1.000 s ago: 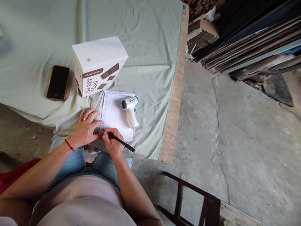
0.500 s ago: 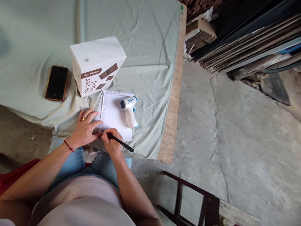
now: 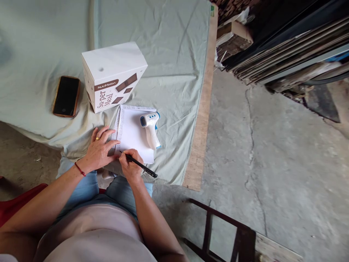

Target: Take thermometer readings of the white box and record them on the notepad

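White paper sheets (image 3: 132,133) with rows of writing along their left side lie near the front edge of the cloth. My right hand (image 3: 131,164) grips a black pen (image 3: 141,166), its tip at the lower left of the top sheet. Fingers spread, my left hand (image 3: 101,148) rests flat on the left edge of the sheets and the cloth beside them. A white and blue infrared thermometer (image 3: 150,127) lies on the right part of the sheets. Just beyond the paper stands a white NutriMotion box (image 3: 114,60).
A phone (image 3: 66,96) lies left of the box on the pale green tablecloth (image 3: 169,47). The table's wooden edge (image 3: 200,142) shows at right. On the concrete floor are a dark metal frame (image 3: 208,229) at lower right and stacked panels (image 3: 286,54) at upper right.
My right hand and the pen have shifted very slightly to the right. My left hand holds its place, and the objects on the table stay where they were.
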Demonstrator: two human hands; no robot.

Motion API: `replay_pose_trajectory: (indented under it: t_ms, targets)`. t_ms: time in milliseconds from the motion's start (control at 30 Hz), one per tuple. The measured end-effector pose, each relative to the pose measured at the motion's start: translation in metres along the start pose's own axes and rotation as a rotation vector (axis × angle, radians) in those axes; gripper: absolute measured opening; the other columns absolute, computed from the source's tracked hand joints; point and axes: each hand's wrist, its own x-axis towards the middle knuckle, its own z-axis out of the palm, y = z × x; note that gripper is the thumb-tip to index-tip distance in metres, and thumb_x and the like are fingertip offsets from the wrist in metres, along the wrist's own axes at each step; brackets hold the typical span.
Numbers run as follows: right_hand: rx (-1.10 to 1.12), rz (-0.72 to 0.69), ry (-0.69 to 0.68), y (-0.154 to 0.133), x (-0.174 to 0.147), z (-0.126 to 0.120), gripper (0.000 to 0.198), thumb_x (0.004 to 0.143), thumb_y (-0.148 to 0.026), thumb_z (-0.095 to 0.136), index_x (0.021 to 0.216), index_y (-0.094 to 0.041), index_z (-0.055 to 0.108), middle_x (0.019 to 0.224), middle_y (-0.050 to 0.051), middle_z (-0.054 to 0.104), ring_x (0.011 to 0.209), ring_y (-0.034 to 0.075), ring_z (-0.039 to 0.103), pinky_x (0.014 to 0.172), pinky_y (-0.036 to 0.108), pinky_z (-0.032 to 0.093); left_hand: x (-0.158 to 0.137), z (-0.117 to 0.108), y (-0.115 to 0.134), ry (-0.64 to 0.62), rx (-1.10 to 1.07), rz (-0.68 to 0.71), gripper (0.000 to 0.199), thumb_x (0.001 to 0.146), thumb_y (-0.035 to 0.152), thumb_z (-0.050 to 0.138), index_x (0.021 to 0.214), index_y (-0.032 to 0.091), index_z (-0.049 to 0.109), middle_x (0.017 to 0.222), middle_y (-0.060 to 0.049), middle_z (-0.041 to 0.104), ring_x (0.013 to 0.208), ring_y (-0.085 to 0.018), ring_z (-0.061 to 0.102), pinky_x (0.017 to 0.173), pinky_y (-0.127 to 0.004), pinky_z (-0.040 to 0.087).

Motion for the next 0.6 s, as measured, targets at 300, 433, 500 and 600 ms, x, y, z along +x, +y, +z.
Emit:
replay_pose_trajectory:
  t_ms: [300, 433, 500, 600]
  targets:
    - [-0.033, -0.016, 0.029, 0.0007, 0.0006, -0.0007, 0.007, 0.081, -0.023, 0.052, 0.074, -0.023, 0.054, 0.063, -0.004, 0.056, 0.055, 0.012, 0.05, 0.056, 0.026, 0.043, -0.0001, -0.0014, 0.0006, -0.007, 0.042, 0.003, 0.037, 0.077, 0.031, 0.072, 0.113, 0.024, 0.069, 0.142, -0.012, 0.052, 0.142, -0.036, 0.036, 0.119, -0.061, 0.02]
    - [-0.058, -0.05, -0.001, 0.0009, -0.0014, 0.0009, 0.008, 0.081, -0.02, 0.052, 0.073, -0.023, 0.053, 0.063, -0.004, 0.055, 0.055, 0.011, 0.05, 0.056, 0.025, 0.043, 0.0007, 0.0003, 0.0011, -0.003, 0.037, -0.013, 0.036, 0.077, 0.03, 0.073, 0.113, 0.025, 0.069, 0.142, -0.011, 0.052, 0.142, -0.035, 0.037, 0.12, -0.061, 0.02]
    - [-0.049, -0.076, 0.027, -0.0001, -0.0036, 0.0004, 0.008, 0.082, -0.019, 0.052, 0.074, -0.022, 0.052, 0.064, -0.005, 0.054, 0.056, 0.012, 0.051, 0.057, 0.025, 0.044, -0.0004, 0.0012, 0.0018, 0.01, 0.028, -0.008, 0.036, 0.076, 0.029, 0.074, 0.112, 0.025, 0.069, 0.141, -0.011, 0.052, 0.142, -0.036, 0.037, 0.119, -0.062, 0.02]
    - [-0.004, -0.114, 0.151, 0.0005, -0.0023, -0.0061, 0.007, 0.088, -0.019, 0.051, 0.082, -0.022, 0.054, 0.069, -0.003, 0.058, 0.063, 0.013, 0.057, 0.063, 0.026, 0.047, -0.0042, -0.0009, -0.0012, 0.101, -0.069, 0.033, 0.029, 0.078, 0.027, 0.074, 0.105, 0.024, 0.067, 0.133, -0.01, 0.057, 0.137, -0.034, 0.042, 0.117, -0.06, 0.028]
